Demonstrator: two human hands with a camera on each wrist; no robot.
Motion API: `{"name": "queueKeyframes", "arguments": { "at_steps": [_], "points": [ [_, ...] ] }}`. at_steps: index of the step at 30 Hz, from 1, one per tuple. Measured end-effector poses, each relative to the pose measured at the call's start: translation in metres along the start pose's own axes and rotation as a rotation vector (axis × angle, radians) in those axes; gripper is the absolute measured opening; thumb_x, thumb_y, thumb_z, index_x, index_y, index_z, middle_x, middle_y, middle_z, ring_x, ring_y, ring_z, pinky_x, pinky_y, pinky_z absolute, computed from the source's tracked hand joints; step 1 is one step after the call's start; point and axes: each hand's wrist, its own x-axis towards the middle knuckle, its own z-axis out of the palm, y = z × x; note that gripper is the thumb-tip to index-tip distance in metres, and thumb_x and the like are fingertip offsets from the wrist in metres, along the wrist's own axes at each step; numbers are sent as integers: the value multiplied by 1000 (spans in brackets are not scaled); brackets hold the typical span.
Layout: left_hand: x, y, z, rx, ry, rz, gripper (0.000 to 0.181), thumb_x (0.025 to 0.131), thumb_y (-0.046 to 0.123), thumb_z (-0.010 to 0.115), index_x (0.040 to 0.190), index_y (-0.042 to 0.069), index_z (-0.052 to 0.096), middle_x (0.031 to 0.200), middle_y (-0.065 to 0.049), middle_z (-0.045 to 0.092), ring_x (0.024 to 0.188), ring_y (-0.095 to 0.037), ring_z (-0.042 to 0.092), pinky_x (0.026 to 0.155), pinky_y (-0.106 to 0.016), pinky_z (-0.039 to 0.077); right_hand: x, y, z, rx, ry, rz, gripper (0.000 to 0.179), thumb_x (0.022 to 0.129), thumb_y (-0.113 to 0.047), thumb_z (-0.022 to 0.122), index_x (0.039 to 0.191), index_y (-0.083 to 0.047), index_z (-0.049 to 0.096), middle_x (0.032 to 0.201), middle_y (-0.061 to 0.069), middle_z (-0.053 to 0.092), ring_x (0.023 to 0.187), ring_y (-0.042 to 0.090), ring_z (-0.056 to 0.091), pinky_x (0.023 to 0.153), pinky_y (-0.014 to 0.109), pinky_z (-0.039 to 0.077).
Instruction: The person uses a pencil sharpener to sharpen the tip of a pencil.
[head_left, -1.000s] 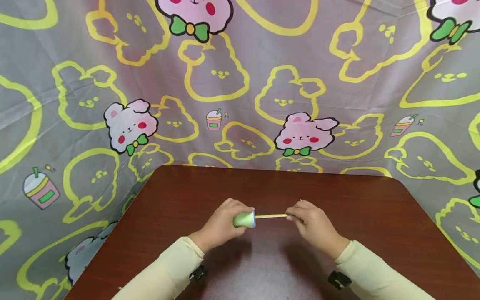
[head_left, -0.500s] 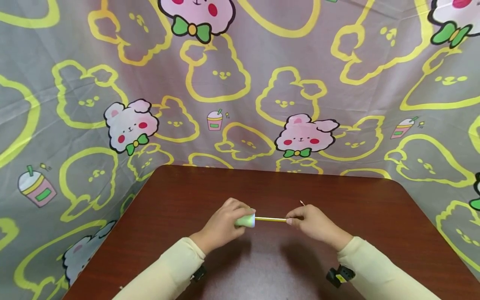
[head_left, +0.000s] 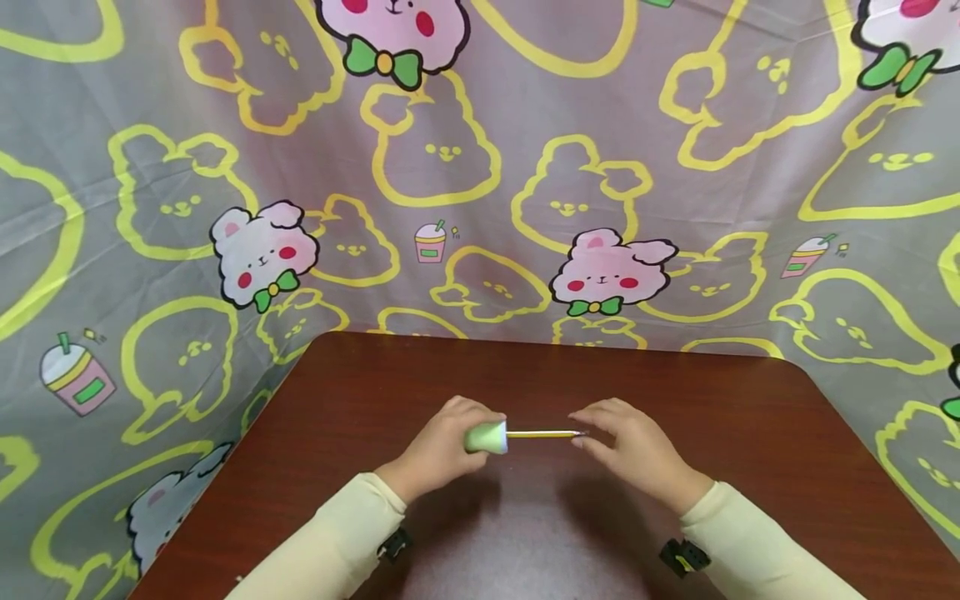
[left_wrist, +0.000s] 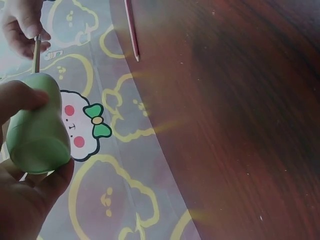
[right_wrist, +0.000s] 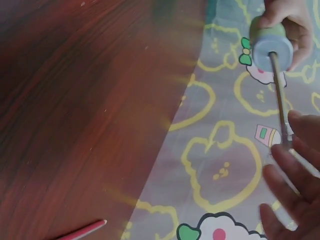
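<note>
A green pencil sharpener (head_left: 485, 437), narrowed at the waist, is gripped by my left hand (head_left: 442, 446) above the table. Its pale blue end face (right_wrist: 272, 52) has a hole in the middle. Out of that hole a yellow-and-white striped pencil (head_left: 542, 434) sticks level towards the right. My right hand (head_left: 633, 454) is around the pencil's free end, thumb and fingers spread apart with a gap between them. In the right wrist view the metal end of the pencil (right_wrist: 286, 135) lies between thumb and index finger. The pencil's other end is hidden inside the sharpener.
A red pencil (left_wrist: 132, 30) lies on the dark brown wooden table (head_left: 420, 375); in the head view the right hand hides it. A grey cloth (head_left: 480, 167) printed with yellow outlines and rabbit faces hangs behind and beside the table.
My right fingers pinched the pencil's end half a second ago; now they have come apart from it. The pencil has turned about its length. My left hand still grips the sharpener.
</note>
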Motion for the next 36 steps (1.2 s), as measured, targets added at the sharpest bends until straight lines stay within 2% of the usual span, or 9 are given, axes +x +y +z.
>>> {"name": "queueKeyframes", "arguments": {
  "at_steps": [4,7,9,12,18,22,26,29,36],
  "points": [
    [2,2,-3,-67,-24,-45,48,68,0,76,116,8,69,105,-2,67,99,-19,55,81,-29,49,1,5,3,-80,140,-217,28,69,-12,84,95,-12,74,89,-7,67,84,11,61,71,31,52],
    [3,3,-5,-122,-47,-85,49,69,0,75,116,8,68,105,-2,67,95,-18,54,77,-27,48,1,8,5,-103,193,-319,16,77,-15,80,91,-11,74,87,-6,66,82,11,60,70,31,50],
    [3,4,-6,-150,-64,-117,49,69,0,75,117,8,68,105,-2,68,93,-17,54,74,-26,47,1,9,6,-117,209,-357,14,88,-22,70,90,-9,73,86,-5,66,81,13,60,69,31,50],
    [4,7,-9,-183,-89,-163,49,70,1,76,118,7,68,106,-2,67,90,-17,53,73,-25,46,1,9,8,-144,232,-394,34,99,-32,52,91,-7,73,86,-2,66,78,14,60,67,31,50],
    [3,11,-10,-218,-118,-206,49,71,1,75,119,5,67,106,-3,67,88,-16,52,71,-25,46,3,7,14,-171,335,-486,38,103,-24,42,90,-5,72,80,0,61,69,15,54,59,28,47],
    [2,12,-7,-182,-96,-163,48,70,1,76,117,4,68,104,-3,68,90,-18,54,73,-25,47,3,6,16,-157,350,-497,33,101,-13,42,86,-6,70,77,-1,57,68,15,50,58,25,44],
    [-1,10,-3,-102,-42,-83,48,68,1,78,115,5,69,102,-3,68,94,-18,55,79,-27,48,2,2,15,-119,283,-430,11,85,0,62,83,-8,69,75,-4,55,70,12,50,59,23,44],
    [-4,9,0,-45,10,-12,48,66,0,78,113,6,70,102,-2,68,97,-18,56,83,-28,49,2,-4,11,-101,184,-329,16,73,4,74,83,-8,71,73,-7,55,70,8,51,71,30,53],
    [-3,8,2,119,86,182,47,63,-2,79,109,8,73,104,-3,66,100,-19,57,82,-27,51,7,-14,-6,244,-275,190,12,88,-7,66,95,0,74,88,5,71,77,12,62,67,34,53]
  ]
}}
